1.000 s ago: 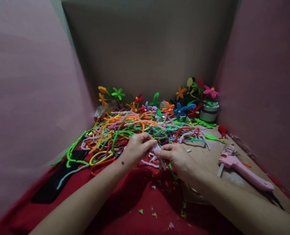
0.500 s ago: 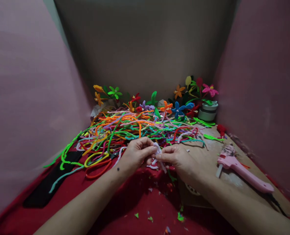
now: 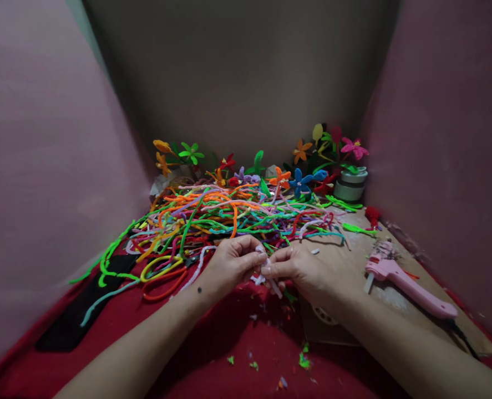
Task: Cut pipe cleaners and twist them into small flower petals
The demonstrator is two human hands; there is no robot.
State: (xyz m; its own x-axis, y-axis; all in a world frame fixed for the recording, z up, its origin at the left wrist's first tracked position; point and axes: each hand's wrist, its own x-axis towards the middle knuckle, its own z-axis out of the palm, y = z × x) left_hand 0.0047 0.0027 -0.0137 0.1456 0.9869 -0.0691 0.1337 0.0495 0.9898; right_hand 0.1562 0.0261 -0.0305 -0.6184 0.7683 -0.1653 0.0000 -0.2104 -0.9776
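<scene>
Between my two hands, at the middle of the view, is a pale lilac pipe cleaner (image 3: 275, 288), bent, with one end hanging down. My left hand (image 3: 237, 260) pinches its upper part between thumb and fingers. Closed on the same piece from the other side, my right hand (image 3: 289, 266) has its fingertips close to the left ones. The fingers cover much of the bent part. Just beyond the hands spreads a tangled heap of coloured pipe cleaners (image 3: 212, 213).
Scissors with yellow and red handles (image 3: 165, 299) lie left of my hands, near a black flat piece (image 3: 66, 327). A pink glue gun (image 3: 412, 288) rests on a brown board (image 3: 333, 244) at right. Pipe-cleaner flowers (image 3: 299, 183) and a grey-white pot (image 3: 351, 185) stand behind. Scraps (image 3: 304, 360) dot the red cloth (image 3: 212, 354).
The fingers have shifted slightly around the lilac pipe cleaner, and less of its upper loop shows now. The whole view has moved a little. Both hands keep hold.
</scene>
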